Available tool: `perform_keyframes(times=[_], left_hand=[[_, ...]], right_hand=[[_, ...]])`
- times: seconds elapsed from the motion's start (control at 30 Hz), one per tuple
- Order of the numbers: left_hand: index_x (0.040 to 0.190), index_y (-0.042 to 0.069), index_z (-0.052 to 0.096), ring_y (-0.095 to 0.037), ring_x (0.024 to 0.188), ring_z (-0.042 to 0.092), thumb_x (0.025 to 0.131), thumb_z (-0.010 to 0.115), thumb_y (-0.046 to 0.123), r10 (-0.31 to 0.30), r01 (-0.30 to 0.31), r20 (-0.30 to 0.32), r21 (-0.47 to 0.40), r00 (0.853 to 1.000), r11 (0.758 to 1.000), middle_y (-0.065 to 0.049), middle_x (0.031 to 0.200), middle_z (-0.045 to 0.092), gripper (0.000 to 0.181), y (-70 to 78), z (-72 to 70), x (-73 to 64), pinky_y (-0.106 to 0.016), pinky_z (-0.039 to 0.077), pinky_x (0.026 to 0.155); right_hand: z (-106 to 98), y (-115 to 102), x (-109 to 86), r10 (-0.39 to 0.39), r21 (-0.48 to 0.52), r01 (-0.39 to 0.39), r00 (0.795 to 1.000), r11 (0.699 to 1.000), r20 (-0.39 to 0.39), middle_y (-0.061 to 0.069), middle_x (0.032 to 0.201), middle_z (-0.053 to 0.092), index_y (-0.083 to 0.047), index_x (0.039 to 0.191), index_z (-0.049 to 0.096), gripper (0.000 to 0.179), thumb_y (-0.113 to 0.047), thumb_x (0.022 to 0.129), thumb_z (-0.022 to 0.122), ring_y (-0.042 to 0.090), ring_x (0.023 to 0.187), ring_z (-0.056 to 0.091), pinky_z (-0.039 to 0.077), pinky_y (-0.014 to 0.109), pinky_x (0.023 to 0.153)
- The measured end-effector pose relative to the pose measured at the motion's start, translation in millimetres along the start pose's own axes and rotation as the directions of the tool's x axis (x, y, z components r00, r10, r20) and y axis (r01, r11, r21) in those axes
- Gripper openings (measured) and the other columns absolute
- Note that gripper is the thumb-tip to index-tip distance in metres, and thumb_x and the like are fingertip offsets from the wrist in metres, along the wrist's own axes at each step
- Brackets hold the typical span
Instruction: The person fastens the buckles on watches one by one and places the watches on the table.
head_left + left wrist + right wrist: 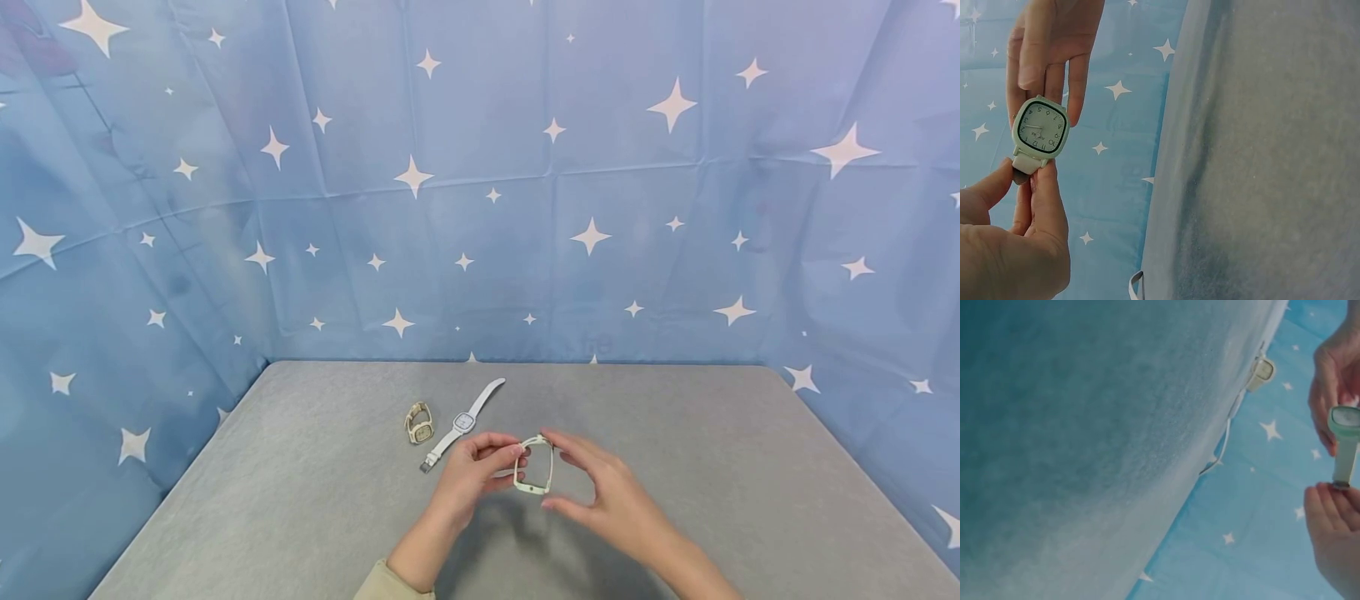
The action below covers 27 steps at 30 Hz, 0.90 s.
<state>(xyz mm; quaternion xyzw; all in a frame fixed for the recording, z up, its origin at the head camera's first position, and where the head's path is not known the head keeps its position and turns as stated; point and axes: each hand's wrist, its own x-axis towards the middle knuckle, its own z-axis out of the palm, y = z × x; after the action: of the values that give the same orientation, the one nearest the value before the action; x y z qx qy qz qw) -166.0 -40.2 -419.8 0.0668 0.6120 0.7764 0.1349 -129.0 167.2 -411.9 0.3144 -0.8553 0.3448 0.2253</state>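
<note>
A pale green wristwatch (533, 489) is held up over the table, its strap bent into a loop. My left hand (468, 472) pinches its strap between thumb and fingers. The square dial (1042, 127) shows in the left wrist view, with the left hand (1029, 240) at the strap below it. My right hand (611, 487) is spread at the other side, fingertips touching the loop's top and thumb just beside the case. Seen from the right wrist, the right hand's fingertips (1332, 503) are at the strap's buckle end (1341, 484).
A white watch (464, 422) lies stretched out on the grey table (712, 467), left of the hands. Beside it sits a beige watch (422, 432) with its strap looped. A blue star-patterned cloth (480, 217) hangs behind the table and along its sides.
</note>
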Motion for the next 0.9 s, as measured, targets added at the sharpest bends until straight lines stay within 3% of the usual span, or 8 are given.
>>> perform_keyframes(times=[0.47,0.73,0.9], left_hand=[[0.114,-0.005,0.066,-0.006,0.087,0.071,0.094,0.068,0.014,-0.035,0.036,0.025,-0.038,0.999,0.999,0.001,0.096,0.076,0.028,-0.7,-0.4,-0.3,-0.02,0.058,0.072],[0.115,-0.006,0.065,-0.007,0.088,0.072,0.094,0.067,0.011,-0.024,0.028,0.054,-0.065,0.998,0.998,-0.003,0.1,0.077,0.028,-1.0,-1.0,-0.8,-0.023,0.059,0.079],[0.121,-0.009,0.062,-0.007,0.091,0.071,0.094,0.066,0.009,-0.01,0.015,0.077,-0.07,0.997,0.997,-0.006,0.107,0.076,0.033,-1.6,-0.7,-1.1,-0.024,0.059,0.082]], right_hand=[[2.0,1.7,1.1,-0.007,0.005,0.007,1.0,1.0,-0.025,0.007,0.131,0.066,-0.007,0.138,0.057,0.074,-0.011,0.071,0.088,0.027,0.107,0.069,0.056,0.025,0.093],[1.5,1.1,1.5,0.021,-0.013,-0.022,0.999,1.0,-0.047,0.007,0.129,0.067,-0.013,0.139,0.057,0.075,-0.01,0.071,0.088,0.023,0.106,0.071,0.058,0.029,0.09],[2.0,2.7,2.3,0.033,0.011,-0.032,0.998,0.999,-0.056,0.009,0.128,0.067,-0.011,0.138,0.057,0.073,-0.007,0.072,0.087,0.024,0.108,0.07,0.055,0.022,0.092]])
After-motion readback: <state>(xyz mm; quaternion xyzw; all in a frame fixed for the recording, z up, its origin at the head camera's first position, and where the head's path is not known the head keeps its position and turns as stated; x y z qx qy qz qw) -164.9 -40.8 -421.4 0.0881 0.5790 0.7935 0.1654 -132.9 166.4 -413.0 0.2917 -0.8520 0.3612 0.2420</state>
